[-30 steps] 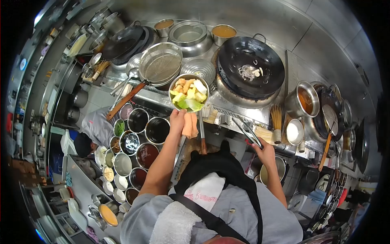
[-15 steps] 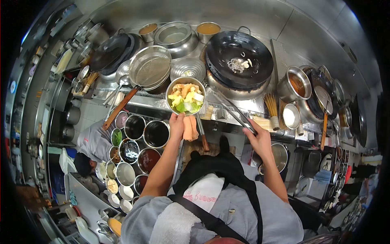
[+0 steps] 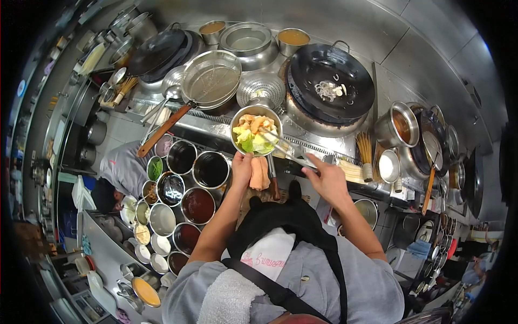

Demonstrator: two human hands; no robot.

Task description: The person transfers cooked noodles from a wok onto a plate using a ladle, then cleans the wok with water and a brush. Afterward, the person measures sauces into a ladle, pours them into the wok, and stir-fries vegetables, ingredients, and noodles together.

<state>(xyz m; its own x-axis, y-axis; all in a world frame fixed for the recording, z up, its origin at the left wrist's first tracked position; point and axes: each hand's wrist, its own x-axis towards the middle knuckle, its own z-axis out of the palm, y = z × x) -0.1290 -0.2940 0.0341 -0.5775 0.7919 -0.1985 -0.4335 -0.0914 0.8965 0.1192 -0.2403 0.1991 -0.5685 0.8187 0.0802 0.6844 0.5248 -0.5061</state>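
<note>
My left hand [image 3: 243,170] is closed on the near rim of a metal bowl [image 3: 233,133]. Chopped leafy greens [image 3: 249,141] and pale orange pieces [image 3: 253,123] fill it. A folded orange cloth [image 3: 259,174] hangs under the bowl, right beside that hand. My right hand [image 3: 328,180] grips metal tongs [image 3: 293,155], whose tips reach in among the bowl's contents. Beyond the bowl, to the right, a black wok [image 3: 345,62] sits on a burner with sliced onion and small white pieces [image 3: 328,90] in it.
A perforated ladle [image 3: 261,89] and a wooden-handled strainer [image 3: 211,75] lie behind the bowl. A bamboo brush [image 3: 365,154] and a sauce pot [image 3: 393,127] stand at right. Several sauce containers [image 3: 197,205] fill the lower left, where another person's sleeve [image 3: 124,167] shows.
My right hand has moved left and swung the tongs from beside the bowl into its contents. The bowl stays in my left hand. The whole view has shifted slightly.
</note>
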